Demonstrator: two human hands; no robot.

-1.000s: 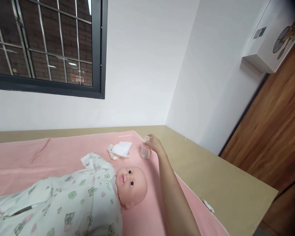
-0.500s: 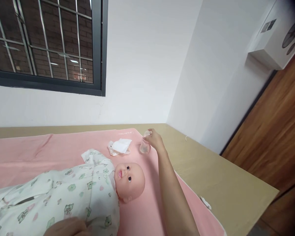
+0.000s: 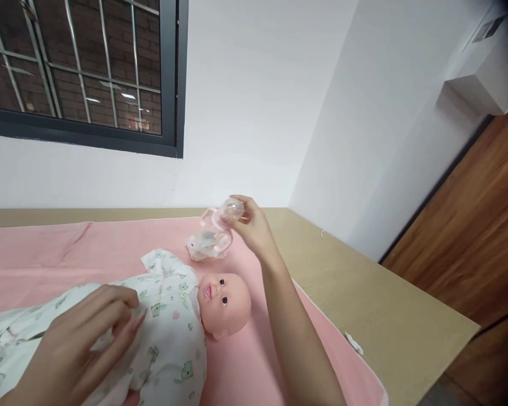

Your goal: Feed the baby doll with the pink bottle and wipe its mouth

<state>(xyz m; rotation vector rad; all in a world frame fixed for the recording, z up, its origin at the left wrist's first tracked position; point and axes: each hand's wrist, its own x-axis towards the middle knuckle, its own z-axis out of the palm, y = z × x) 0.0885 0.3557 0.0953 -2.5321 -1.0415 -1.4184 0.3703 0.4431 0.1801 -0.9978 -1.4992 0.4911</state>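
Note:
My right hand (image 3: 253,223) grips a clear baby bottle (image 3: 209,234) with pink handles by its transparent domed cap. The bottle is tilted, its body toward the left. Behind it lies a white tissue pack (image 3: 195,252), partly hidden by the bottle. A baby doll (image 3: 225,307) lies on its back, head to the right, dressed in a white sleep suit (image 3: 169,332) printed with green bears. Over the doll's body hovers my left hand (image 3: 88,338), empty, its fingers loosely bent and apart. Whether it touches the cloth I cannot tell.
A pink mat (image 3: 237,372) covers much of the wooden table (image 3: 355,293). A small white scrap (image 3: 354,343) lies by the mat's right edge. Beyond the table are white walls, a barred window (image 3: 88,73) and, on the right, a white box (image 3: 482,79) above wood panelling.
My right hand has lifted the bottle off the mat and brought it left, tilting it, in front of the tissue pack. My left hand has risen into view over the doll.

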